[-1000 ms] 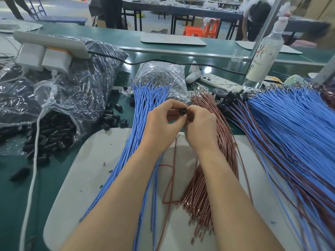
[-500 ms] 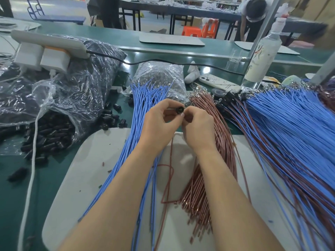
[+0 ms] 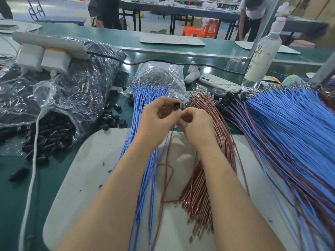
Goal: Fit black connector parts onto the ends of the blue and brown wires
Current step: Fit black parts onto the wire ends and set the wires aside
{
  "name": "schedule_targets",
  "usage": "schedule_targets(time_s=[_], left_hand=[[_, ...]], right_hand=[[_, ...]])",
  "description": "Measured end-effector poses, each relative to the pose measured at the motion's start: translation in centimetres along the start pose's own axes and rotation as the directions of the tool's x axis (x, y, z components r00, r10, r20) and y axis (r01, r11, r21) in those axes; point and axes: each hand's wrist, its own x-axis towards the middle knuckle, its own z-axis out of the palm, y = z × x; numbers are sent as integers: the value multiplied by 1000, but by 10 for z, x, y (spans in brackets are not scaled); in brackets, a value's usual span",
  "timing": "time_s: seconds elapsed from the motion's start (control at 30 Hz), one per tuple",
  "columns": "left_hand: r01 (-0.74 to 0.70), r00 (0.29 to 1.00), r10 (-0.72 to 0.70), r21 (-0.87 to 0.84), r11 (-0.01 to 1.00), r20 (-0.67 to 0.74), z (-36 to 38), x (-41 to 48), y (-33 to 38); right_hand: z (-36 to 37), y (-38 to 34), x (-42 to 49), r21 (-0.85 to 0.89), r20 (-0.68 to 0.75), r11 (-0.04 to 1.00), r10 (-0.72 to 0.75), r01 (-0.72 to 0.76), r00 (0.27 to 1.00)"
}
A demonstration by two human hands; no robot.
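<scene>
My left hand (image 3: 157, 122) pinches a small black connector (image 3: 176, 106) between thumb and fingers, its round opening facing me. My right hand (image 3: 194, 124) sits right beside it, fingers curled and pinching a wire end at the connector; the wire tip itself is hidden by my fingers. A single brown wire (image 3: 167, 178) and a blue wire (image 3: 164, 151) hang down from my hands. Under my left forearm lies a bundle of blue wires (image 3: 143, 98); a bundle of brown wires (image 3: 215, 120) lies beneath my right hand.
Loose black connectors (image 3: 112, 118) spill from a clear plastic bag (image 3: 54, 134) at the left. A big heap of blue and brown wires with connectors (image 3: 290, 127) fills the right. A white mat (image 3: 87, 169), a phone (image 3: 217, 83), a spray bottle (image 3: 262, 51) and a power strip (image 3: 47, 44) are also here.
My hands stayed together at the connector; the right fingers shifted slightly lower against it. The view moved a little.
</scene>
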Motion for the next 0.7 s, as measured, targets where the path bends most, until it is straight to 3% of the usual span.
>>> schedule_targets(time_s=[0.07,0.1,0.2,0.4,0.7], left_hand=[[36,996,-35,13,999,-81,-6,5,-5],[33,988,-32,7,999,-151,-10,7,-10],[42,959,-31,36,998,-280,-18,11,-19],[57,967,-15,160,985,-256,-15,13,-27],[29,989,1,197,980,-150,-10,10,-26]], right_hand=[[-7,1,2,47,27,998,41,-43,999],[-11,2,3,33,-29,999,39,-38,999],[-17,5,3,-169,-188,985,-18,-15,982],[8,5,4,-512,-28,858,34,-43,999],[11,3,3,-513,-13,858,25,-28,1000]])
